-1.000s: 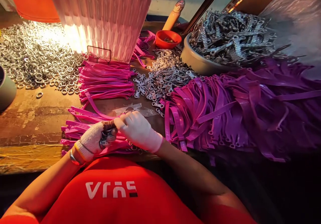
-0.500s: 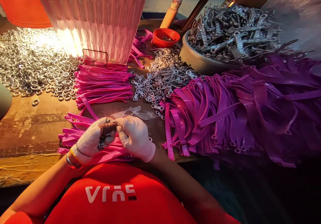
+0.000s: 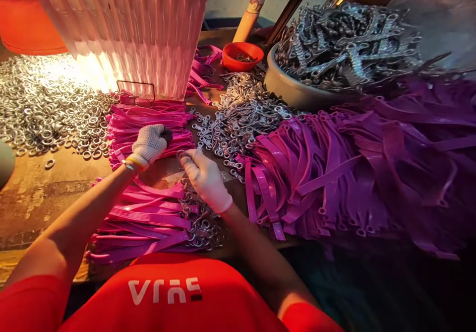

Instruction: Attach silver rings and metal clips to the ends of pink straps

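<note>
My left hand (image 3: 149, 144), in a white knit glove, reaches over a row of pink straps (image 3: 148, 116). Its fingers are curled, and a dark patch shows at their tips; what they hold is hidden. Just to the right, my right hand (image 3: 206, 177), in a thin white glove, pinches a small metal ring (image 3: 181, 154) between thumb and finger. Below both hands lies a nearer bundle of pink straps (image 3: 148, 218). Metal links and rings (image 3: 203, 225) hang together at that bundle's right end.
Loose rings (image 3: 48, 108) are heaped at left under a lamp, beside a translucent corrugated sheet (image 3: 122, 34). Small metal links (image 3: 245, 118) lie mid-table. A red bowl (image 3: 243, 56), a basin (image 3: 293, 84) piled with metal pieces, and purple straps (image 3: 334, 168) stand at right.
Both hands have moved apart and away from my body, the left further, up to the far strap row. The brown wrapped object seen in my left hand no longer shows.
</note>
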Demonstrator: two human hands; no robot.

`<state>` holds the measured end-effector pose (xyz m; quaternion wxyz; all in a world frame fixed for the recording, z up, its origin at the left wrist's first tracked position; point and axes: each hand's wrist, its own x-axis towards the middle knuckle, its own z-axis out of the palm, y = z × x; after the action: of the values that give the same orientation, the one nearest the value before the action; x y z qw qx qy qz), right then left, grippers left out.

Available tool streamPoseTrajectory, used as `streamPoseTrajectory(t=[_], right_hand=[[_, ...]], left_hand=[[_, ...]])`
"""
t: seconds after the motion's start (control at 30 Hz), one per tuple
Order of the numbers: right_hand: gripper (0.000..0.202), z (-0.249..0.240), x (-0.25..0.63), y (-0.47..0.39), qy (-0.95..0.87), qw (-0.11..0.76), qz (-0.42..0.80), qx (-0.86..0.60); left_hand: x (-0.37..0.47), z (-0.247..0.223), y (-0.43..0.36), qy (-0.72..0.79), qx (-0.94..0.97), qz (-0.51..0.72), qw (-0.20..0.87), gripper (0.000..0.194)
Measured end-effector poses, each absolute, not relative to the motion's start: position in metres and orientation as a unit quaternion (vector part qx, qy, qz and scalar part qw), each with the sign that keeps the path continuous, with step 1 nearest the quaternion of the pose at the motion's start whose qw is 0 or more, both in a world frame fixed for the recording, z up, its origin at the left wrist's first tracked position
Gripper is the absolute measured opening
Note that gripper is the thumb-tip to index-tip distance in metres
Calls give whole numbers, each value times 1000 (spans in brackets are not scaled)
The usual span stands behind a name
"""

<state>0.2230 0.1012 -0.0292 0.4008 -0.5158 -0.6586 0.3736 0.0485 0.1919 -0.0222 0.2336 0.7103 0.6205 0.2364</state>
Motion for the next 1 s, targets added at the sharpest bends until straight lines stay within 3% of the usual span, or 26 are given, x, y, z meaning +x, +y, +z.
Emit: streamPoseTrajectory(t=[0.23, 0.4, 0.53, 0.63, 0.77, 0.83, 0.93, 1.0], right_hand=[[27, -41, 227, 89, -686, 349, 426, -476], [27, -46, 233, 84, -575, 405, 507, -499], [26, -45, 240, 89, -407, 444, 684, -411], [28, -49, 233, 96, -315, 410, 798, -310], [27, -54, 208, 97, -245, 353, 874, -225], [28, -49, 200, 92, -271, 361, 863, -227], [32, -27, 203, 76, -379, 370, 797, -291], [33, -8, 209, 62, -462, 338, 748, -336]], left_hand=[[80, -35, 246, 611, 781, 97, 82, 33], [76, -27, 233, 594, 802, 57, 28, 31], [52, -18, 174, 522, 833, 183, -26, 29], [34, -16, 109, 416, 862, 289, -30, 27], [25, -20, 33, 336, 878, 326, 101, 38], [25, -21, 9, 351, 838, 363, 205, 33], [23, -21, -8, 476, 634, 426, 435, 20], [20, -20, -8, 520, 433, 420, 604, 26]])
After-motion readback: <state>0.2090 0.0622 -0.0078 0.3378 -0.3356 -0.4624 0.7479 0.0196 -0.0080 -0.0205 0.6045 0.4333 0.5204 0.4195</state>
